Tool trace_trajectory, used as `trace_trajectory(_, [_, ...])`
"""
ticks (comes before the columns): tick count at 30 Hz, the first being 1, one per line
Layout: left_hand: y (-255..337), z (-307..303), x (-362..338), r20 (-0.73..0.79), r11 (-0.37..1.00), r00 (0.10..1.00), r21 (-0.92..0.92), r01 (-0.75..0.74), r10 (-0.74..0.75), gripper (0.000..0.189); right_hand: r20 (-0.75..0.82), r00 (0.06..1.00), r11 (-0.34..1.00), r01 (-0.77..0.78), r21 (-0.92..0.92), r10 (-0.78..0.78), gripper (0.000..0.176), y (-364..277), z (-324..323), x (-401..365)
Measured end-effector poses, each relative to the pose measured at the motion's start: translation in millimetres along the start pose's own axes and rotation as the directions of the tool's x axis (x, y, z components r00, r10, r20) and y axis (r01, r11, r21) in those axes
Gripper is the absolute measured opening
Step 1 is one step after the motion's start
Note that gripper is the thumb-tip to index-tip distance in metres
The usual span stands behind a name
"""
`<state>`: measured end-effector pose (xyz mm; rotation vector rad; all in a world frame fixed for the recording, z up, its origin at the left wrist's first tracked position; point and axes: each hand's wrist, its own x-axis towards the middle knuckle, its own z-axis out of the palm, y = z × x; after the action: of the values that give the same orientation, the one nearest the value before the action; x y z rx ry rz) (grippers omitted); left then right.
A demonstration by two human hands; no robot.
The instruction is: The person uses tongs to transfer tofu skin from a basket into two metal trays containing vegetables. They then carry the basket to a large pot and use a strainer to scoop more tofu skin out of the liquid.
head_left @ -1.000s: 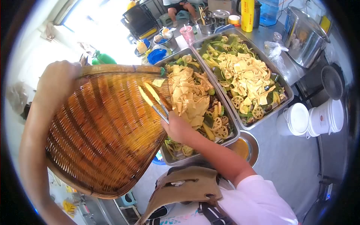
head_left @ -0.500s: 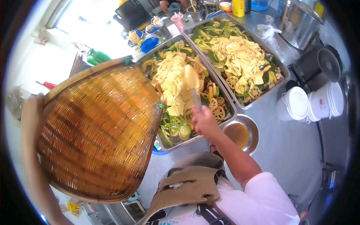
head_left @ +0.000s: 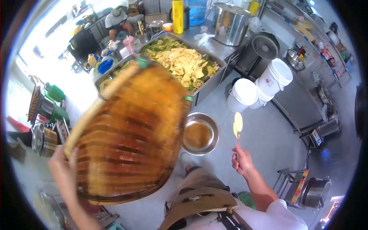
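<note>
With my left hand (head_left: 63,165) closed on its rim, a large scoop-shaped bamboo basket (head_left: 134,134) is held tilted in front of me; its inside looks wet and its surface is blurred. My right hand (head_left: 241,160) grips the handle of a spatula (head_left: 238,124) with a pale yellow oval end, held out over the floor to the right. Beyond the basket, a steel tray (head_left: 220,71) holds yellow sliced pieces (head_left: 180,61) over green vegetables. The basket hides most of a second tray (head_left: 98,81) at the left.
On the floor ahead sits a steel bowl (head_left: 214,132) of brown liquid. White buckets (head_left: 245,92) and a black fan (head_left: 264,46) stand to the right. A big steel pot (head_left: 230,25) is on the back counter. Another person (head_left: 119,21) sits at the far left.
My view has turned right. The spatula has moved from over the left tray out to the right, and the basket now covers much of that tray.
</note>
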<state>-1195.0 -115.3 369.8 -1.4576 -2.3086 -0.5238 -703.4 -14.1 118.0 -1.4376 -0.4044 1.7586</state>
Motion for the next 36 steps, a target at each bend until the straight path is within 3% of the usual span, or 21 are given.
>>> trace_trajectory(3, [61,35,-27,0.013,0.985,0.988,-0.081,-0.153,0.155,0.022,-0.134,0.991,0.996,-0.001,0.094,0.014,0.041,12,-63,-8])
trace_trajectory(5, [92,81,-47,0.025,0.963,0.985,-0.214,-0.162,0.171,0.024,-0.230,0.969,0.986,-0.050,0.156,0.086,0.041,28,-107,4])
trace_trajectory(7, [130,129,-61,0.172,0.957,0.975,-0.275,-0.092,0.143,0.027,-0.292,0.945,0.978,-0.094,0.186,0.147,0.040,48,-152,20])
trace_trajectory(8, [147,155,-68,0.322,0.980,0.941,-0.197,-0.043,0.106,0.031,-0.286,0.944,0.971,-0.106,0.214,0.166,0.039,59,-174,28])
trace_trajectory(10, [179,205,-85,0.429,0.963,0.898,-0.269,0.026,0.096,0.039,-0.291,0.933,0.962,-0.147,0.229,0.211,0.038,78,-211,36])
trace_trajectory(12, [202,253,-110,0.531,0.972,0.845,-0.226,0.066,0.066,0.039,-0.317,0.915,0.957,-0.186,0.224,0.252,0.038,89,-242,45])
trace_trajectory(15, [232,319,-146,0.583,0.975,0.808,-0.121,0.184,-0.080,0.042,-0.358,0.836,0.908,-0.365,0.206,0.417,0.036,99,-287,60])
trace_trajectory(16, [235,341,-156,0.593,0.966,0.798,-0.129,0.224,-0.106,0.045,-0.325,0.855,0.911,-0.347,0.222,0.405,0.036,115,-318,67])
trace_trajectory(17, [221,379,-172,0.639,0.938,0.756,-0.161,0.308,-0.139,0.042,-0.355,0.823,0.894,-0.379,0.240,0.444,0.036,117,-334,69])
trace_trajectory(18, [231,389,-175,0.690,0.853,0.688,-0.200,0.482,-0.227,0.036,-0.383,0.789,0.876,-0.417,0.242,0.481,0.036,107,-350,66])
trace_trajectory(19, [257,375,-165,0.668,0.878,0.714,-0.194,0.437,-0.207,0.032,-0.397,0.779,0.874,-0.435,0.218,0.486,0.037,104,-368,58])
trace_trajectory(20, [249,396,-168,0.689,0.822,0.682,-0.226,0.524,-0.246,0.038,-0.403,0.781,0.878,-0.441,0.184,0.477,0.038,98,-382,57])
trace_trajectory(21, [263,391,-159,0.704,0.834,0.663,-0.187,0.519,-0.255,0.039,-0.404,0.784,0.879,-0.453,0.148,0.472,0.039,94,-395,54])
trace_trajectory(23, [260,416,-151,0.648,0.917,0.724,-0.097,0.386,-0.236,0.040,-0.475,0.729,0.858,-0.496,0.130,0.493,0.041,83,-414,44])
trace_trajectory(26, [214,497,-153,0.527,0.968,0.848,-0.183,0.174,-0.053,0.035,-0.540,0.654,0.816,-0.567,0.114,0.530,0.042,84,-442,33])
trace_trajectory(29, [214,522,-138,0.575,0.934,0.815,-0.247,0.258,-0.073,0.032,-0.563,0.601,0.779,-0.612,0.133,0.568,0.041,103,-471,16])
trace_trajectory(30, [220,521,-132,0.669,0.859,0.733,-0.299,0.416,-0.122,0.028,-0.593,0.573,0.770,-0.625,0.131,0.566,0.040,104,-470,11])
trace_trajectory(33, [159,591,-151,0.633,0.702,0.773,-0.571,0.426,0.045,0.023,-0.678,0.482,0.718,-0.690,0.096,0.555,0.039,103,-454,6])
trace_trajectory(34, [150,600,-151,0.739,0.759,0.671,-0.408,0.508,-0.052,0.035,-0.676,0.493,0.712,-0.700,0.066,0.547,0.040,101,-444,5])
trace_trajectory(36, [142,622,-151,0.738,0.909,0.659,-0.160,0.384,-0.148,0.044,-0.674,0.517,0.699,-0.715,0.000,0.528,0.043,96,-422,1])
